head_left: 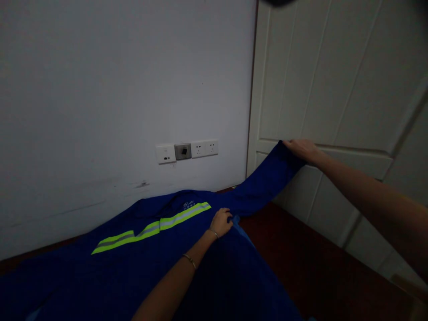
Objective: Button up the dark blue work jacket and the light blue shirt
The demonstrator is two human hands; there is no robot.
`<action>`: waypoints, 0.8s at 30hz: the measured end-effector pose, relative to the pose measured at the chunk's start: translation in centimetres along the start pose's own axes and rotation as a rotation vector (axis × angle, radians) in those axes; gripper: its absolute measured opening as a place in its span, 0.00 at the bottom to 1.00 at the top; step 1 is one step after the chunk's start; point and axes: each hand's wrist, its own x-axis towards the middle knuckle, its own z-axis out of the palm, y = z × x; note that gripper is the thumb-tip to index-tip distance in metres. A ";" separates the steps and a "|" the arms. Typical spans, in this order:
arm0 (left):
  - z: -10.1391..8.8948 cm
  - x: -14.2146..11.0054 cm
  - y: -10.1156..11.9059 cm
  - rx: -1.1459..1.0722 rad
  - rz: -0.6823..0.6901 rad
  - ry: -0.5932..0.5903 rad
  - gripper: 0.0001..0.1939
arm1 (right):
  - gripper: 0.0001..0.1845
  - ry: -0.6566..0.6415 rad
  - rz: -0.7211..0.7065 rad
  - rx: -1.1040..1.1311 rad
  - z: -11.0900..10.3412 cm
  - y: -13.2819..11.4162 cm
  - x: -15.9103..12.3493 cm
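Note:
A dark blue work jacket (187,227) lies spread out, with a yellow-green and silver reflective stripe across its chest and a small white print above the stripe. My right hand (302,149) is closed on the end of one sleeve (267,178) and holds it raised off the floor, up by the white door. Near the armpit of that same sleeve, my left hand (221,222) has its fingers curled on the cloth; the fingertips are partly hidden. Two thin bracelets circle my left wrist and forearm. A lighter blue edge shows along the side seam.
Behind the jacket stands a pale wall (133,89) with a row of sockets (204,149) and a grey plate (183,151). A white panelled door (321,80) rises on the right. Dark red floor (294,249) shows between jacket and door. The light is dim.

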 end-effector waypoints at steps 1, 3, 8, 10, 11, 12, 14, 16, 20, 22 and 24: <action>0.0 0.0 -0.4 -0.046 0.006 -0.010 0.13 | 0.20 -0.001 0.014 0.001 -0.3 0.1 0.3; 0.1 0.0 -1.0 -0.109 -0.004 -0.045 0.12 | 0.20 -0.005 0.043 0.000 -0.8 0.3 0.9; -0.3 0.8 -1.5 -0.171 -0.052 -0.185 0.06 | 0.17 0.049 0.070 -0.015 -2.1 -0.2 1.8; -0.8 1.8 -1.4 -0.201 -0.090 -0.235 0.10 | 0.17 0.074 0.054 -0.031 -2.4 -0.6 1.9; -1.0 2.3 -1.3 -0.204 -0.116 -0.236 0.15 | 0.18 0.077 0.044 -0.038 -2.4 -0.8 1.8; -1.3 3.0 -1.3 -0.195 -0.139 -0.215 0.18 | 0.18 0.074 0.037 -0.042 -2.4 -0.9 1.7; -1.6 4.3 -1.4 -0.132 -0.150 -0.132 0.20 | 0.19 0.054 0.022 -0.055 -2.1 -1.0 1.3; -1.7 5.7 -1.7 -0.033 -0.120 -0.061 0.17 | 0.19 0.039 -0.004 -0.079 -1.7 -1.0 0.7; -0.6 7.7 -3.0 0.124 -0.112 -0.108 0.22 | 0.20 0.062 -0.090 -0.143 -0.4 -1.0 -0.6; 0.3 8.1 -3.7 0.141 -0.125 -0.201 0.26 | 0.21 0.076 -0.126 -0.162 0.3 -1.0 -1.1; 1.0 8.2 -4.3 0.125 -0.126 -0.295 0.31 | 0.22 0.085 -0.155 -0.171 0.7 -0.9 -1.5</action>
